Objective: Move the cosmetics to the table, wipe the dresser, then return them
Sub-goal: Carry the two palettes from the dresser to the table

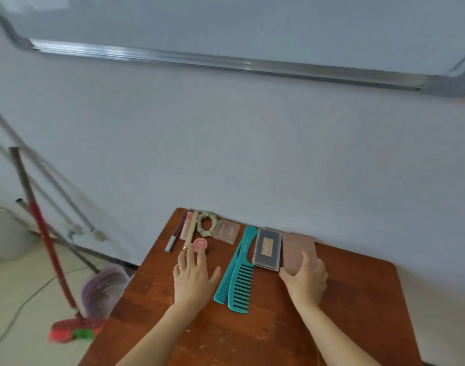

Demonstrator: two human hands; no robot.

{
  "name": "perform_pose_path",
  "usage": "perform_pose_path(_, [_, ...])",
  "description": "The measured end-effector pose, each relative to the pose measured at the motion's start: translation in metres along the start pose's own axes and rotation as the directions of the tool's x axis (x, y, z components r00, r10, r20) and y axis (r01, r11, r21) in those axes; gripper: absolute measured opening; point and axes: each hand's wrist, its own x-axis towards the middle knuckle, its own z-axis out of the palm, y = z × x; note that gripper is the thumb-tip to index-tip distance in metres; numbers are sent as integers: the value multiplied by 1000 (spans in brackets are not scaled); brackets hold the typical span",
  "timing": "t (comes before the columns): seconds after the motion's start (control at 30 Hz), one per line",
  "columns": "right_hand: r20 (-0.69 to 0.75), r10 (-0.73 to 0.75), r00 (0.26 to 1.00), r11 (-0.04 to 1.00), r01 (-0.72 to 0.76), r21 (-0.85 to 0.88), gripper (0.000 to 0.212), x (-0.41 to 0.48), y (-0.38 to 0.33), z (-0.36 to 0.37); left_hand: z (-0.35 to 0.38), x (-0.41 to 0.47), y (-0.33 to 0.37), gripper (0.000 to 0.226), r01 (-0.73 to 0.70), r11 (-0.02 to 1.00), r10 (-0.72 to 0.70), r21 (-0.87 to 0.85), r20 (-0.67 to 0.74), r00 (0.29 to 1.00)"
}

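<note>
- From the head camera: a scuffed reddish-brown wooden top (331,299) stands against a pale wall, with the cosmetics lined up along its far edge.
- At the far left corner lie a dark maroon pencil with a silver cap (173,235), a slim pink tube (186,225) and a pale wooden stick (191,229), side by side and close together.
- Just right of them are a beige fabric scrunchie (207,223) and a square clear compact with a pinkish inside (227,231).
- A small round pink tin (199,244) sits just in front of the scrunchie.
- The left hand (193,281) lies palm down on the wood, fingers straight, thumb spread, holding nothing. Its fingertips reach the tin's near edge.
- Two teal plastic combs (239,270) lie together between the hands, handles toward the wall.
- Beside them is a grey rectangular palette in a clear case (268,249).
- Touching its right side lies a dusty-pink flat rectangular case (297,250).
- The right hand (305,281) grips that case's near end, thumb on its left edge and a finger laid on top.
- On the wall hangs a metal-framed whiteboard (226,27); at the left a red-handled broom (49,249) leans, with a purple dustpan (102,289) on the floor.
</note>
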Motion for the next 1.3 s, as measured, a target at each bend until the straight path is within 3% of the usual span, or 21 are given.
perform_pose_path(0.17, [31, -39, 999, 999, 39, -15, 68, -5, 5, -4, -9, 7, 8, 66, -76, 996, 75, -42, -19, 997])
perform_pose_path(0.3, [-35, -40, 999, 999, 41, 10, 57, -21, 25, -27, -5, 11, 38, 65, -287, 957, 287, -35, -8, 958])
perform_pose_path(0.4, [-124, 28, 992, 999, -23, 39, 52, -42, 52, -51, 9, 2, 76, 65, -476, 879, 476, -17, 48, 878])
perform_pose_path(0.57, [-300, 308, 903, 951, -285, 120, 51, -114, 113, -84, 62, -54, 148, 57, -793, 604, 791, -79, 181, 584])
perform_pose_path(0.7, [-420, 561, 713, 827, -509, 238, 48, -201, 163, -103, 85, -136, 191, 55, -928, 323, 929, -187, 249, 274])
perform_pose_path(0.8, [-497, 663, 559, 733, -619, 282, 48, -263, 187, -113, 94, -197, 202, 54, -945, 169, 955, -278, 283, 88])
perform_pose_path(0.9, [-569, 699, 433, 660, -697, 280, 49, -313, 198, -115, 103, -246, 197, 55, -939, 21, 953, -343, 291, -85])
perform_pose_path(0.97, [-598, 695, 399, 633, -734, 246, 56, -343, 202, -111, 106, -275, 190, 53, -930, -74, 944, -360, 275, -182])
perform_pose_path(1.1, [-669, 666, 330, 587, -785, 197, 44, -405, 210, -109, 101, -332, 181, 52, -898, -235, 910, -373, 241, -338])
perform_pose_path(1.3, [-764, 627, 154, 433, -884, 177, 52, -536, 214, -110, 86, -440, 149, 53, -808, -484, 816, -336, 160, -555])
